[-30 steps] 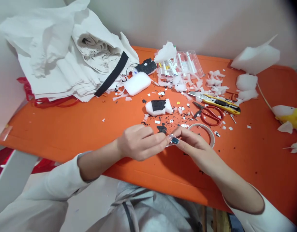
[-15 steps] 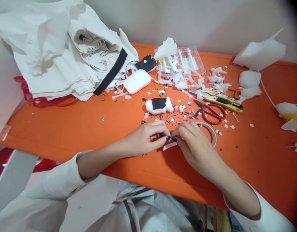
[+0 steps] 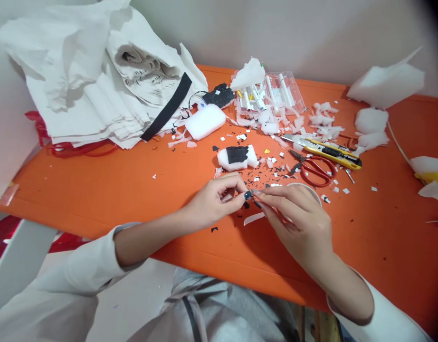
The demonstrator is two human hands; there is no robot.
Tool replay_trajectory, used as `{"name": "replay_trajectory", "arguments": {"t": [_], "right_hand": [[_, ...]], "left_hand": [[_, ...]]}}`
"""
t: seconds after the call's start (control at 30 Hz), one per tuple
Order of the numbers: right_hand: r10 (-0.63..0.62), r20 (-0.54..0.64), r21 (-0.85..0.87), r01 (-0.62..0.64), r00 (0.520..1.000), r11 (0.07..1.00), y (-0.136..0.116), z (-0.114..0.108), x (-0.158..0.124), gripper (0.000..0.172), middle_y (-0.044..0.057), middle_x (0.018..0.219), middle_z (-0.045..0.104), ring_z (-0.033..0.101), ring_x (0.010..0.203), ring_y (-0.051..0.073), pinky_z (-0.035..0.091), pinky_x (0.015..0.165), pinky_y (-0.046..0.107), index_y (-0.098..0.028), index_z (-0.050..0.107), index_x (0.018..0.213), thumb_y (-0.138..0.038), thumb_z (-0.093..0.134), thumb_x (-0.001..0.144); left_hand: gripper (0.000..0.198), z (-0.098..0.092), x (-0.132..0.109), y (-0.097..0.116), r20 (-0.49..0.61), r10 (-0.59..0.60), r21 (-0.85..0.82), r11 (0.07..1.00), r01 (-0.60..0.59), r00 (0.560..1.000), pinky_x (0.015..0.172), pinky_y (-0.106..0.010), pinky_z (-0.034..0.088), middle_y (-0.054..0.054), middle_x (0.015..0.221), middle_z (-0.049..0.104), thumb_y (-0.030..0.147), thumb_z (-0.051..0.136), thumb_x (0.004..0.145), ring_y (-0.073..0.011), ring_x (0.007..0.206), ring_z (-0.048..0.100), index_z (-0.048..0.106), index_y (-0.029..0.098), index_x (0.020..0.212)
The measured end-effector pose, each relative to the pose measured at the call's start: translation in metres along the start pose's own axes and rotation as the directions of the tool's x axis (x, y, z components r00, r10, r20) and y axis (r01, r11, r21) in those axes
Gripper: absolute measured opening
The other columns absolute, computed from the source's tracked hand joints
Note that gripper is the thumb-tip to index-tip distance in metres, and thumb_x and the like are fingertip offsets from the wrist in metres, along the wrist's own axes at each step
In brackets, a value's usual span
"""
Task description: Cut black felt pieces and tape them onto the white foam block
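Note:
My left hand (image 3: 219, 197) is closed in a pinch, thumb against forefinger. Its tips meet those of my right hand (image 3: 300, 213), whose thumb and fingers are also pressed together. Whatever lies between the fingertips is too small and covered to make out. A narrow white strip (image 3: 253, 219) lies just below, by the right thumb. Behind the right hand a roll of tape (image 3: 314, 194) shows only its rim. Beyond the left hand lies a small white foam piece (image 3: 224, 159) with a black patch (image 3: 237, 154) on it.
Red-handled scissors (image 3: 317, 172) and a yellow utility knife (image 3: 335, 153) lie to the right amid black and white scraps. Farther back are a plain white foam block (image 3: 205, 122), a black strip (image 3: 167, 107), a case of markers (image 3: 299, 97) and stacked white sheets (image 3: 76, 104).
My right hand's fingers have straightened and its wrist has turned, with the fingertips still at the left hand's pinch. The view has shifted slightly.

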State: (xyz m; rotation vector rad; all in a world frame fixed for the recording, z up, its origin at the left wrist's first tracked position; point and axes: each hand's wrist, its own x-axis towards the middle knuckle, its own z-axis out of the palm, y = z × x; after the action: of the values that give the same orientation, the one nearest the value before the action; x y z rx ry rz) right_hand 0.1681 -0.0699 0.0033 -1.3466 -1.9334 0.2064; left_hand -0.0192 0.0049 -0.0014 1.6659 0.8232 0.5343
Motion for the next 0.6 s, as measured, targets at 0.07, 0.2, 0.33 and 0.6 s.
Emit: {"name": "replay_trajectory", "arguments": {"t": [0.07, 0.2, 0.33, 0.6], "right_hand": [[0.076, 0.013, 0.101, -0.077, 0.997, 0.992, -0.0017, 0.0002, 0.0014, 0.016, 0.004, 0.089, 0.074, 0.065, 0.084, 0.020, 0.049, 0.077, 0.036, -0.026, 0.070, 0.098, -0.015, 0.063, 0.088], [0.265, 0.130, 0.303, -0.293, 0.955, 0.907, -0.0030, 0.0004, 0.0025, 0.012, 0.004, 0.087, 0.072, 0.065, 0.085, 0.020, 0.051, 0.078, 0.036, -0.026, 0.071, 0.094, -0.020, 0.062, 0.090], [0.355, 0.197, 0.411, -0.406, 0.914, 0.817, -0.0020, 0.0007, 0.0018, 0.010, 0.003, 0.086, 0.071, 0.064, 0.085, 0.019, 0.049, 0.077, 0.034, -0.025, 0.072, 0.089, -0.022, 0.063, 0.089], [0.398, 0.279, 0.517, -0.486, 0.874, 0.705, 0.0002, 0.0023, 0.0019, 0.009, 0.004, 0.086, 0.071, 0.064, 0.079, 0.017, 0.049, 0.072, 0.030, -0.023, 0.072, 0.086, -0.025, 0.064, 0.088]], "left_hand": [[0.013, 0.0003, -0.0010, -0.0010, 0.006, 0.031, 0.023, 0.999, -0.031, 1.000, 0.059, -0.022, 0.036, 0.000, 0.080, 0.051, 0.021, 0.052, 0.086, -0.0093, 0.067, 0.047, 0.057, 0.016, 0.076], [0.012, 0.0013, -0.0022, -0.0017, 0.019, 0.072, 0.075, 0.994, -0.073, 0.997, 0.052, -0.020, 0.032, 0.000, 0.079, 0.052, 0.017, 0.052, 0.086, -0.0068, 0.059, 0.040, 0.058, 0.016, 0.075], [0.012, 0.0013, -0.0026, -0.0010, 0.023, 0.118, 0.101, 0.988, -0.119, 0.993, 0.053, -0.019, 0.033, 0.001, 0.078, 0.052, 0.015, 0.053, 0.085, -0.0059, 0.058, 0.041, 0.059, 0.016, 0.075], [0.013, 0.0011, -0.0025, -0.0010, 0.036, 0.145, 0.092, 0.985, -0.148, 0.989, 0.051, -0.018, 0.032, 0.002, 0.075, 0.051, 0.013, 0.054, 0.085, -0.0053, 0.058, 0.042, 0.059, 0.015, 0.073]]}}
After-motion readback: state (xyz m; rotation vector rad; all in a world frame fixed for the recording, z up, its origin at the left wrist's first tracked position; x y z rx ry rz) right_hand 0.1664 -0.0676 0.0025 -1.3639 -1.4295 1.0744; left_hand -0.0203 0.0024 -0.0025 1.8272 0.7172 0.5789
